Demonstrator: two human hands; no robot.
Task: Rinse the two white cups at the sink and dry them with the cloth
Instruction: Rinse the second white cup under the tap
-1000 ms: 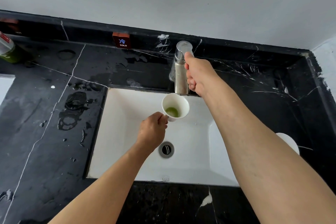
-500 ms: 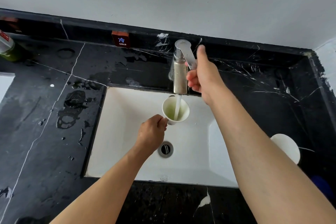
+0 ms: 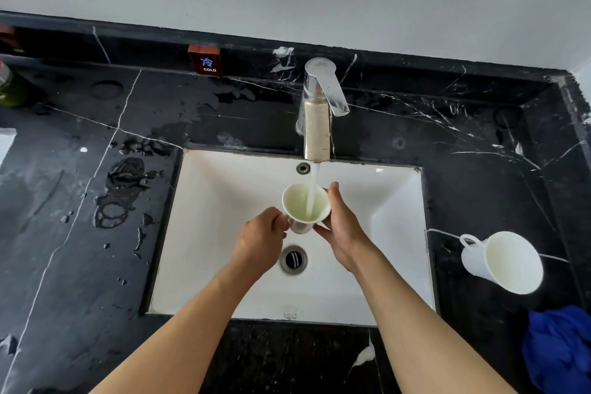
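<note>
Left hand (image 3: 260, 238) pinches the handle, right hand (image 3: 340, 227) cups the wall of the white cup (image 3: 302, 201) under the tap stream (image 3: 312, 189); glazed, wet, slippery, filling heavier, so the handle is likely safest.

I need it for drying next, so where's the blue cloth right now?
In the head view, the blue cloth lies on the black counter at lower right, just below the second white cup.

Both hands hold 1 white cup (image 3: 306, 207) over the sink (image 3: 224, 233): the left hand (image 3: 260, 241) has its grip at the handle, the right hand (image 3: 343, 229) cradles the side. Water (image 3: 313, 185) from the faucet (image 3: 318, 115) streams into it. A second cup (image 3: 503, 261) and a blue cloth (image 3: 559, 349) rest on the black counter (image 3: 80, 265), right of the sink.
</note>
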